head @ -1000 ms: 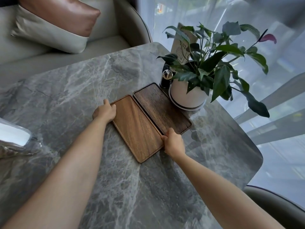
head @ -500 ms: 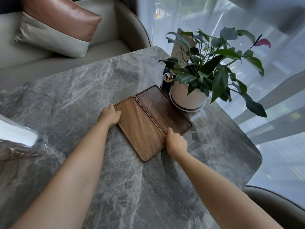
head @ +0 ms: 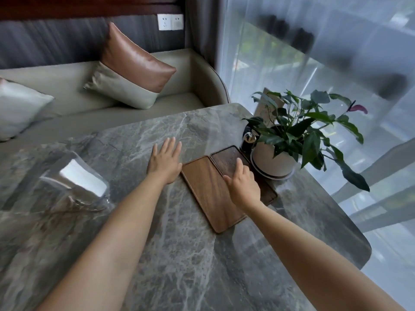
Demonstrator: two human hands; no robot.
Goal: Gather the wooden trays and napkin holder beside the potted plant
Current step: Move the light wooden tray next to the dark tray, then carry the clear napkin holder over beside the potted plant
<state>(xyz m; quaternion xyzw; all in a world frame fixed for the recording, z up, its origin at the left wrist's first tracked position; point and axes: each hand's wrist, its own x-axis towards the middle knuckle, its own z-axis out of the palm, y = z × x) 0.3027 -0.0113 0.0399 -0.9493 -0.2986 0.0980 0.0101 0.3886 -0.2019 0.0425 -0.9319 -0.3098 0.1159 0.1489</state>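
Marble table (head: 179,254). Near left: clear napkin holder (head: 76,185), alone. Two wooden trays (head: 211,191) side by side; potted plant (head: 292,142) touching far-right one. Left hand (head: 165,160) flat, empty; right hand (head: 243,185) open, grasping nothing, over trays. Two cushions (head: 132,68) far.

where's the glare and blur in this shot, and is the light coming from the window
Head view: daylight enters through the sheer curtain on the right, where the upper right is washed out and smeared. The clear holder at left throws a bright white glare patch. The wide lens bends the table edge. The two trays and both hands, left and right, are fairly sharp.
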